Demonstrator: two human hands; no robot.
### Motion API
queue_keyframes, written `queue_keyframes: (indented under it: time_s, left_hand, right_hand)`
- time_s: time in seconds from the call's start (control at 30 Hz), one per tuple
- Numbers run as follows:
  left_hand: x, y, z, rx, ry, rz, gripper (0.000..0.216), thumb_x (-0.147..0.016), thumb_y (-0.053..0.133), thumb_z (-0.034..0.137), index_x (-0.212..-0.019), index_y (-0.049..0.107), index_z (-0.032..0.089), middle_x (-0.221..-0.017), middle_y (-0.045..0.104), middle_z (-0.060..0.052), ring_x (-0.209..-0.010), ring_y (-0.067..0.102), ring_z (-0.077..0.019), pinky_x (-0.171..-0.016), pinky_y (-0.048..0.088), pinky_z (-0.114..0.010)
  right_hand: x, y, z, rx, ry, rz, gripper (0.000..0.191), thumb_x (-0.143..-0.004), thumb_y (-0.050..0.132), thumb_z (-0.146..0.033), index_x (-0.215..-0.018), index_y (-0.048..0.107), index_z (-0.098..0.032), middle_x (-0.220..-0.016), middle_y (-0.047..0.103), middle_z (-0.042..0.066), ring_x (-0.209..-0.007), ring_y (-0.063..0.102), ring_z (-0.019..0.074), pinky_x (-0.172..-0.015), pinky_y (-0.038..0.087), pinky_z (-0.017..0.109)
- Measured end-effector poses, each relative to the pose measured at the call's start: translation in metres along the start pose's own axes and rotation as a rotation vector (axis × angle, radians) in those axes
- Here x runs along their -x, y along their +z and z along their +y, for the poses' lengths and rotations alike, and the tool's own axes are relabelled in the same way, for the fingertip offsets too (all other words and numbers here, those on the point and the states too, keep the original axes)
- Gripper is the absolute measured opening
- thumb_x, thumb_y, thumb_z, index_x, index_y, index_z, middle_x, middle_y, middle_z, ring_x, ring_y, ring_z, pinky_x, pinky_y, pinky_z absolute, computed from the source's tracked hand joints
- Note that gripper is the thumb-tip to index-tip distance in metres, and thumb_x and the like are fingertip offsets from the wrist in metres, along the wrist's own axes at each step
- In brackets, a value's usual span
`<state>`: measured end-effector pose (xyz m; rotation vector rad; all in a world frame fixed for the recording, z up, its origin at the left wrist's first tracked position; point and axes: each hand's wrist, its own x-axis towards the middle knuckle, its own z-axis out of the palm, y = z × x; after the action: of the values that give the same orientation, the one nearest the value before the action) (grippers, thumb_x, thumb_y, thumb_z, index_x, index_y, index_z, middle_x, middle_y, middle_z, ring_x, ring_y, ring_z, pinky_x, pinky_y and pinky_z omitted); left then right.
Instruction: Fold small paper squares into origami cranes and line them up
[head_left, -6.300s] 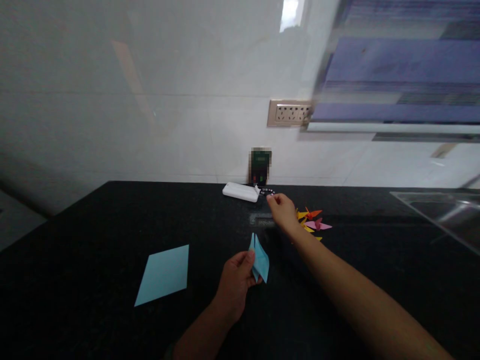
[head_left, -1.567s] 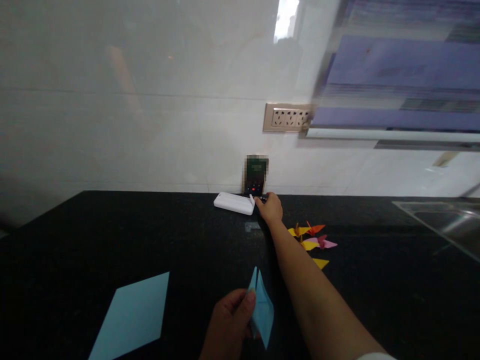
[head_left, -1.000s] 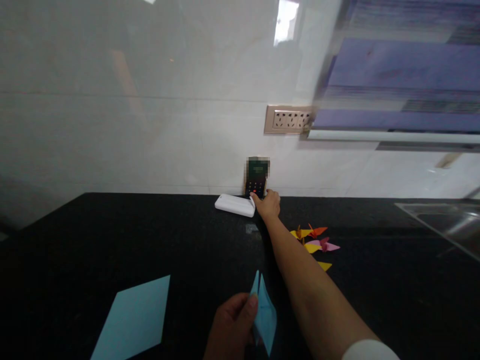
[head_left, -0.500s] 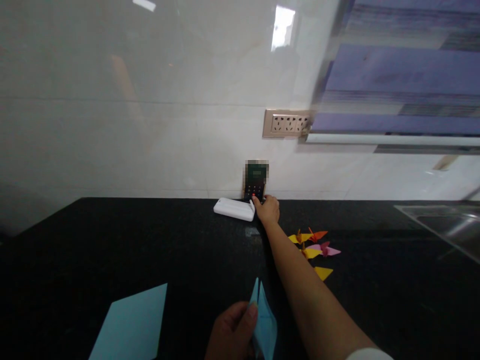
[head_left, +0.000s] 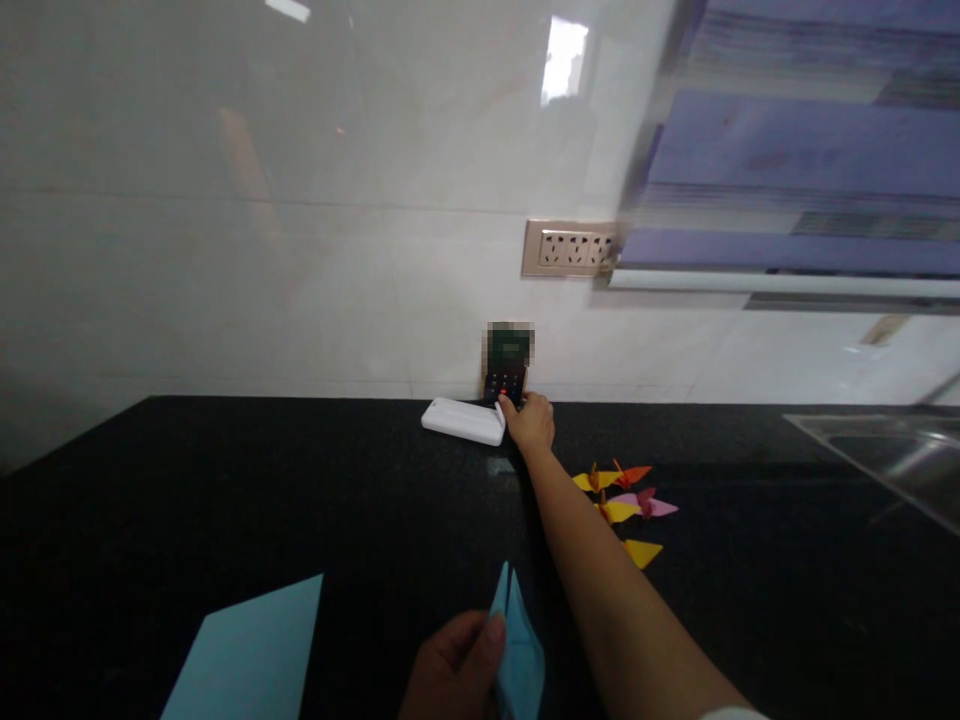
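At the bottom centre my left hand (head_left: 454,668) pinches a folded piece of light-blue origami paper (head_left: 520,655) between thumb and fingers. Two narrow points of the paper stick up, with a slit between them. My right arm stretches far forward over the black counter. At its end my right hand (head_left: 532,425) is closed at the lower edge of a phone (head_left: 507,365) that leans upright on the wall. The thumb lies just below a red spot on the screen, which is partly pixelated. Some fingers are hidden. Touching or close to this hand is a white oblong device (head_left: 463,421).
Right of my forearm lie several folded paper cranes, among them a yellow crane (head_left: 596,481), an orange crane (head_left: 634,475) and a pink crane (head_left: 646,504). A flat light-blue sheet (head_left: 247,650) is at lower left. A metal sink (head_left: 900,455) is set in at right, below a purple blind (head_left: 765,150).
The view has shifted slightly, so things sit a little further left. My right thumb has slid from the red spot to just below it. My left hand still holds the blue paper.
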<state>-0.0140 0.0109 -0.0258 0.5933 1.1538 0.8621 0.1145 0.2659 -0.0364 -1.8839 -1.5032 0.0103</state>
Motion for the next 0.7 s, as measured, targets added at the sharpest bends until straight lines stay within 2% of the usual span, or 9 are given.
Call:
queue_keyframes:
  time_s: [0.43,0.7]
  left_hand:
    - [-0.0006,0.0013,-0.0036,-0.015,0.044,0.03,0.045,-0.05,0.065,0.056,-0.059,0.055,0.013,-0.046,0.044,0.004,-0.043,0.036,-0.0064,-0.044,0.025,-0.021]
    - [0.0005,0.0023,-0.0022,-0.015,0.021,0.037,0.047,-0.048,0.066,0.056,-0.064,0.059,0.013,-0.052,0.049,0.002,-0.048,0.042,-0.0096,-0.049,0.031,-0.023]
  right_hand:
    - [0.0005,-0.0025,-0.0024,0.011,0.01,-0.026,0.053,-0.076,0.04,-0.056,-0.096,0.057,-0.011,-0.094,0.058,0.017,-0.094,0.051,0.0268,-0.078,0.038,0.033]
    - [0.0,-0.0026,-0.0031,0.012,0.011,-0.028,0.056,-0.075,0.04,-0.057,-0.097,0.058,-0.009,-0.094,0.058,0.019,-0.094,0.05,0.0278,-0.079,0.037,0.034]
